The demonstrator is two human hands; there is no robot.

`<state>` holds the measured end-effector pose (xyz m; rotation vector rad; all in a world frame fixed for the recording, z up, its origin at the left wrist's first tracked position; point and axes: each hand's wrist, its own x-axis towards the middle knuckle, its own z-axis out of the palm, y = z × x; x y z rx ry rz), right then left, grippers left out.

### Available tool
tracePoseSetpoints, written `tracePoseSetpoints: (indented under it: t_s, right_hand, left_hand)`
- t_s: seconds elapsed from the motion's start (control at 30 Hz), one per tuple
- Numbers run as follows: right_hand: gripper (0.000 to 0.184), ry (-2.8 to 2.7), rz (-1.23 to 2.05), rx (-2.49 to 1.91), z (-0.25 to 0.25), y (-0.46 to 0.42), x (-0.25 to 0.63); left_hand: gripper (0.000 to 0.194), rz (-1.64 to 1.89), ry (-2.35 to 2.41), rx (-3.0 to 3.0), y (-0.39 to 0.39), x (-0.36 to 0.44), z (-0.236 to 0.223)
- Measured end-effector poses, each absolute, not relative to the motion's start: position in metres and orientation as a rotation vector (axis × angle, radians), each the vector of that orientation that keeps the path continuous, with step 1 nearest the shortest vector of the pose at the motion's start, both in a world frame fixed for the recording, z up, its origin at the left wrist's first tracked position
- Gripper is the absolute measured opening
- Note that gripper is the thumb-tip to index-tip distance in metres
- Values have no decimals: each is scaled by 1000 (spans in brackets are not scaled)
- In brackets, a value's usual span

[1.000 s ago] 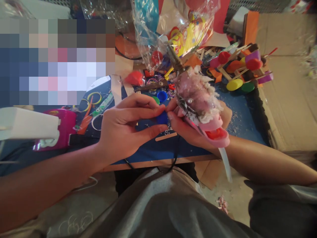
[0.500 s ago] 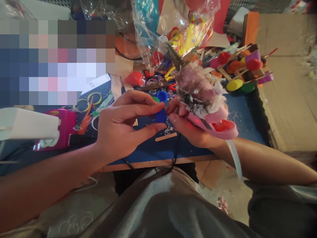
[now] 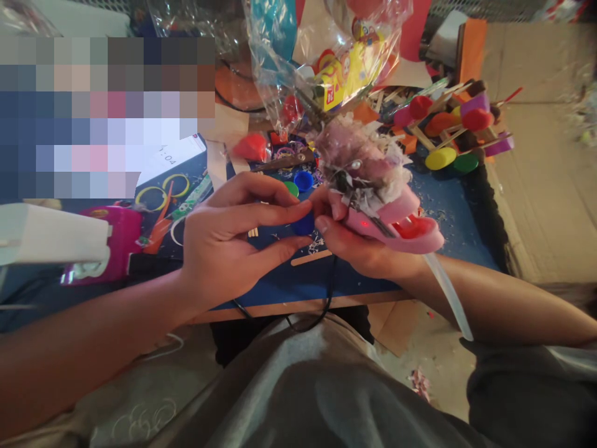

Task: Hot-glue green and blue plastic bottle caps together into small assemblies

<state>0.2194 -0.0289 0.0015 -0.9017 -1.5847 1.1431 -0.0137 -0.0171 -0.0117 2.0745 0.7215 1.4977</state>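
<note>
My left hand (image 3: 228,233) pinches a small blue bottle cap (image 3: 304,224) between thumb and fingers, just above the blue tabletop (image 3: 448,211). My right hand (image 3: 354,239) is wrapped round a pink glue gun (image 3: 377,199) crusted with white and pink dried glue; its fingertips touch the same cap. A clear glue stick (image 3: 448,289) sticks out of the gun's rear toward me, and a black cord (image 3: 326,298) hangs from it over the table edge.
Loose blue cap (image 3: 304,180) and green cap (image 3: 293,188) lie behind my hands. A stick-and-cap model (image 3: 459,134) stands at the back right, clear plastic bags (image 3: 326,56) behind centre, a magenta object (image 3: 119,239) and coloured rings (image 3: 176,185) at left, a wooden stick (image 3: 311,257) near the front.
The glue gun has tilted, its rear end swinging right and its glue stick lowering. Both hands and the blue cap stay almost in place.
</note>
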Motion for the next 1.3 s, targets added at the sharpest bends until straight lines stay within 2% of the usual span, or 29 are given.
tracePoseSetpoints:
  t_s: [0.33, 0.53, 0.7, 1.0, 1.17, 1.3]
  right_hand:
    - [34, -1604, 1243, -813, 6, -21, 224]
    - [46, -1427, 1341, -780, 11, -21, 217]
    - [51, -1356, 1324, -905, 10, -26, 215]
    - [45, -1376, 1280, -1014, 5, -27, 215]
    - [57, -1381, 1293, -995, 1, -24, 216]
    - [59, -1418, 1346, -976, 5, -22, 219]
  left_hand:
    - [39, 1433, 706, 2091, -18, -14, -7]
    - [27, 1323, 818, 2062, -23, -16, -2]
    - [29, 1338, 859, 1961, -26, -15, -1]
    - [25, 1303, 910, 1945, -22, -17, 2]
    - [22, 1249, 932, 1957, -20, -18, 7]
    - [30, 1229, 896, 1870, -21, -18, 6]
